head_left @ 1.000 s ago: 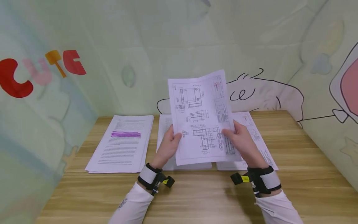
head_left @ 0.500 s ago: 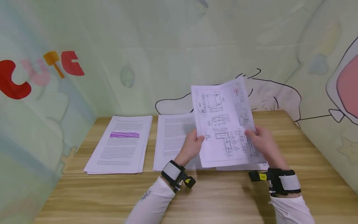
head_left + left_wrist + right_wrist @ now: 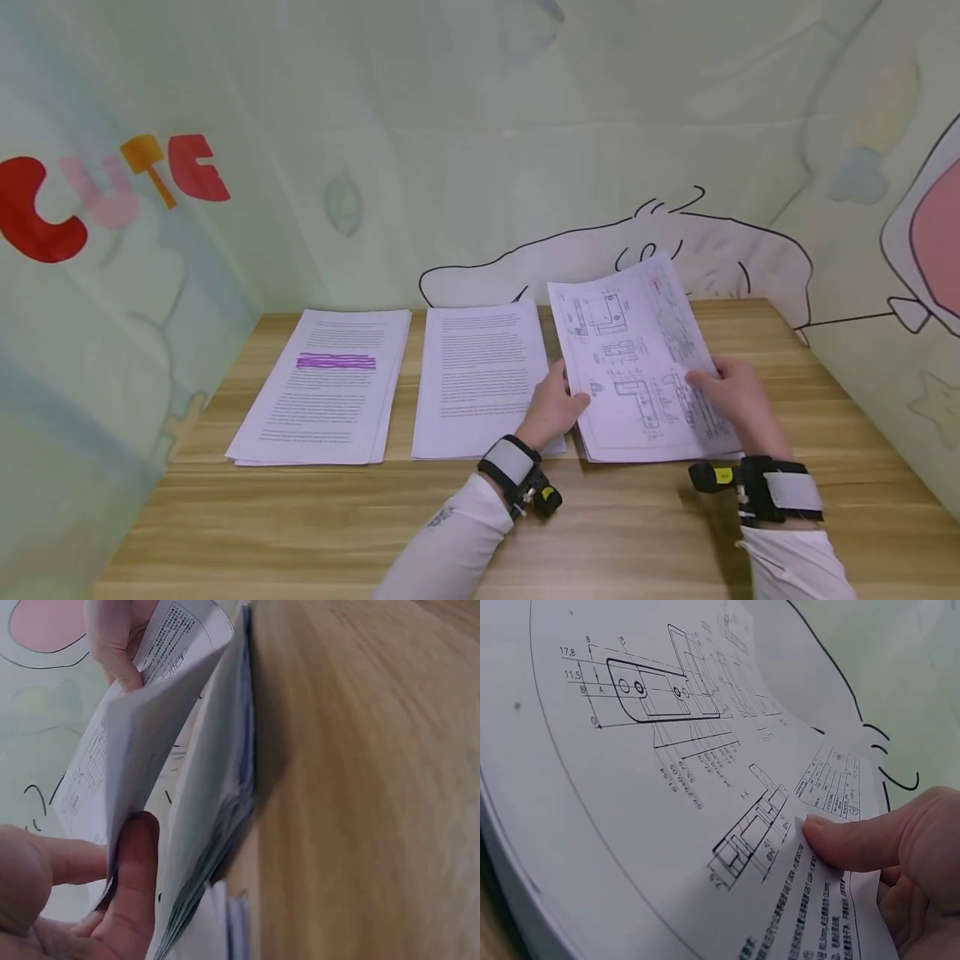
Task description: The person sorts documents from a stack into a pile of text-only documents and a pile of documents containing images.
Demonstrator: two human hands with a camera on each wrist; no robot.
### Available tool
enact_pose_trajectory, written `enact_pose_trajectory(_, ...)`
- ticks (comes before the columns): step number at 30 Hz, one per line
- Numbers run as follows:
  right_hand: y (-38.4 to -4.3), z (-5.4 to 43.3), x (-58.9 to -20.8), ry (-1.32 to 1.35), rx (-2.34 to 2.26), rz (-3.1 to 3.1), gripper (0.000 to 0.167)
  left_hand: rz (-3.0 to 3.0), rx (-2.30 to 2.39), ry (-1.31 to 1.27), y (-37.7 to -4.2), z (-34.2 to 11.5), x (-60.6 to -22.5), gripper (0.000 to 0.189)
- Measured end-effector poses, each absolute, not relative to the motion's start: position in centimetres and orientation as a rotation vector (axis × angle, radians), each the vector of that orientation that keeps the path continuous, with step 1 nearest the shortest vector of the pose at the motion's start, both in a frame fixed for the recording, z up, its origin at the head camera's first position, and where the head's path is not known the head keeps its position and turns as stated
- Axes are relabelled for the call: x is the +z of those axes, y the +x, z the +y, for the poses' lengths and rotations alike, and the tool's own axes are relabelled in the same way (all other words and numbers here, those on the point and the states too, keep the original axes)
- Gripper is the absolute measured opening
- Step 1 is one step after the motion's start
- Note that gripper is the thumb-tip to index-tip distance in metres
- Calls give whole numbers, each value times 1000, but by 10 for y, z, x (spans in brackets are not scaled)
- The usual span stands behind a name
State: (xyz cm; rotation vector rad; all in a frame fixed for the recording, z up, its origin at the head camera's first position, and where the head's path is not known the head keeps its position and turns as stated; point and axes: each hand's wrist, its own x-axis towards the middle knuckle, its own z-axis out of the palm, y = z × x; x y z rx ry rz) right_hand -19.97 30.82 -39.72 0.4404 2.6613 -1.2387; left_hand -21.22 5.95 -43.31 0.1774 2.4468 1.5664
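Between my two hands is a sheet of paper printed with a technical drawing, its far edge raised and its near edge low over the right-hand paper stack. My left hand pinches its left edge, thumb on the printed face and fingers beneath, as the left wrist view shows. On the opposite edge my right hand grips it, the thumb lying flat over the print. The sheet hides most of the stack below it. In the left wrist view a gap separates the sheet from that stack.
A middle stack of printed text pages lies just left of my left hand. Further left is another stack with a purple-marked band. All rest on a wooden table against a patterned cloth backdrop.
Both hands have carried the drawing sheet right and down, from in front of the middle stack to low over the right-hand stack. The middle stack is now uncovered.
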Motion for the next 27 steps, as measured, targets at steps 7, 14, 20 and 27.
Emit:
enact_pose_trajectory(7, -205, 312, -416, 545, -1194, 2715, 58, 2505, 1435, 136, -213, 65, -437, 38)
enact_pose_trajectory(14, -208, 315, -425, 534, -1216, 2817, 54, 2581, 1346, 204, -208, 65, -432, 13)
enact_pose_trajectory(20, -208, 320, -430, 444, -1115, 2930, 49, 2679, 1176, 261, -200, 65, -426, 13)
enact_pose_trajectory(27, -209, 320, -426, 353, -880, 2847, 56, 2669, 1178, 230, -198, 64, -425, 20)
